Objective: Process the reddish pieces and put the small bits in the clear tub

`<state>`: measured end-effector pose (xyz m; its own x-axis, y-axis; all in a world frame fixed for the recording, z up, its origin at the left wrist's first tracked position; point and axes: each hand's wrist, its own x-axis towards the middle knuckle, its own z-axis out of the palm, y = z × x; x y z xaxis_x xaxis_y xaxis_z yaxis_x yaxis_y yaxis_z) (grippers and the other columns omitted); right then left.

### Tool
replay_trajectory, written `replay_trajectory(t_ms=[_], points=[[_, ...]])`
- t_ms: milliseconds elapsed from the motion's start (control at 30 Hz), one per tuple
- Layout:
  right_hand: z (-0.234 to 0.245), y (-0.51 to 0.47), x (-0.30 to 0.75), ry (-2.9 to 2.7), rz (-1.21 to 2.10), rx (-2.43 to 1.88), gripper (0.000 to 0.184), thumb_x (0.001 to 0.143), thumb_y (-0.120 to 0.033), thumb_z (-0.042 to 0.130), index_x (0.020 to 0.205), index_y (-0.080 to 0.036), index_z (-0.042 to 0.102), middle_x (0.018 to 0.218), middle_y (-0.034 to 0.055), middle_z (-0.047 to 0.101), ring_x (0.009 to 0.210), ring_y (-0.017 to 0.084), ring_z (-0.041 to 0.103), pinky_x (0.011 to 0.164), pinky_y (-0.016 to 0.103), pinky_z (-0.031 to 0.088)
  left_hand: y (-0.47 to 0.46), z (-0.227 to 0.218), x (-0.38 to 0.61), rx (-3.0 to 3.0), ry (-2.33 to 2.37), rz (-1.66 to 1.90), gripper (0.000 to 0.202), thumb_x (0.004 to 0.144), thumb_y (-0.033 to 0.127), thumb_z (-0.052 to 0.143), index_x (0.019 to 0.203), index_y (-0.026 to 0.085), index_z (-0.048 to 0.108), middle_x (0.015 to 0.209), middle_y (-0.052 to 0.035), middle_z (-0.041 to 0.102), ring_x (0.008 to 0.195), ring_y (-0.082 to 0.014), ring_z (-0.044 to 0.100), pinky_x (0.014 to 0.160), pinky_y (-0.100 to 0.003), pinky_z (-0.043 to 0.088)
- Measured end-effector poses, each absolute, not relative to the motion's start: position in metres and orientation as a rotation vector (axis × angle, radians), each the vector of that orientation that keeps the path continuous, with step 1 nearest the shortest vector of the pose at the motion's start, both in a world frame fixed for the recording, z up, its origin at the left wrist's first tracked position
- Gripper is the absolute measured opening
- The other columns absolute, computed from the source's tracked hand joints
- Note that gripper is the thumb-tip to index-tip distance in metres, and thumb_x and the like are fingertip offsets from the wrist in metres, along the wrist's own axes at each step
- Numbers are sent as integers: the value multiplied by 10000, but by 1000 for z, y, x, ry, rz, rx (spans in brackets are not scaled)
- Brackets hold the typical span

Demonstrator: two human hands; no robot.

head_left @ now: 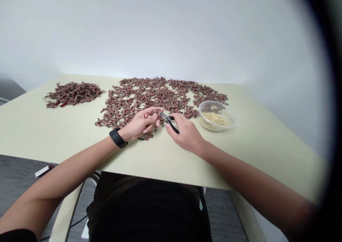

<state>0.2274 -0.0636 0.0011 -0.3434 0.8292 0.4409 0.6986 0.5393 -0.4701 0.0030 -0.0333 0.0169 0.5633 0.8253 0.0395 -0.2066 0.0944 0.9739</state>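
Pliers [169, 119] in curled right fingers [178, 117]; left fingers [151, 119] half-curled alongside.

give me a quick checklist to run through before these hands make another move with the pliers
1. Right hand on the pliers: ok, fingers at the black handles.
2. Left hand clear of the plier tips: not ok, its fingertips are right by them.
3. Small piece firmly pinched in the left fingertips: cannot tell, too small.
4. Clear bowl upright: ok, with yellow bits inside.
5. Heaped pile apart from the spread pieces: ok, bare table shows between.
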Motion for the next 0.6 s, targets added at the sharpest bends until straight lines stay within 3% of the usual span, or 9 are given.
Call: replay_trajectory(t_ms=[133,233,367,467,533,600], points=[[4,-68,223,-2070,370,-1264,255,1010,-430,490,1126,-216,565,967,99,641,871,277,602,760,371,428,-35,15,7,1351,695,912,462,949,448,664,1297,163,558,790,-29,703,356,-10,355,394,-170,271],[6,-72,217,-1984,634,-1241,224,1026,-424,466,1038,-226,571,855,40,625,754,217,565,680,329,389,-37,11,12,1461,774,989,445,938,458,671,1246,173,525,747,-10,705,346,-31,378,376,-170,280],[9,-77,209,-1760,1014,-1174,246,1009,-450,492,931,-230,570,816,3,583,698,162,496,638,290,375,-40,5,13,1782,948,1096,368,958,376,641,1241,182,511,761,-27,735,464,-79,554,514,-185,427],[16,-80,207,-1433,1510,-1138,303,975,-521,512,890,-231,537,714,-35,410,561,119,298,493,237,245,-36,0,4,2181,1100,1099,352,985,294,565,1318,183,532,867,-66,774,684,-143,698,673,-227,490],[24,-80,209,-1190,1881,-1056,339,963,-556,500,896,-224,517,692,-58,295,536,107,145,457,222,125,-30,-4,-5,2440,1174,1040,382,987,238,522,1366,199,552,971,-83,787,717,-151,710,664,-230,470],[31,-79,213,-1047,2120,-965,359,952,-561,493,892,-207,512,697,-65,252,550,107,83,454,221,74,-25,-6,-11,2643,1162,993,418,955,196,541,1370,204,589,1003,-92,793,674,-146,693,588,-220,420]])
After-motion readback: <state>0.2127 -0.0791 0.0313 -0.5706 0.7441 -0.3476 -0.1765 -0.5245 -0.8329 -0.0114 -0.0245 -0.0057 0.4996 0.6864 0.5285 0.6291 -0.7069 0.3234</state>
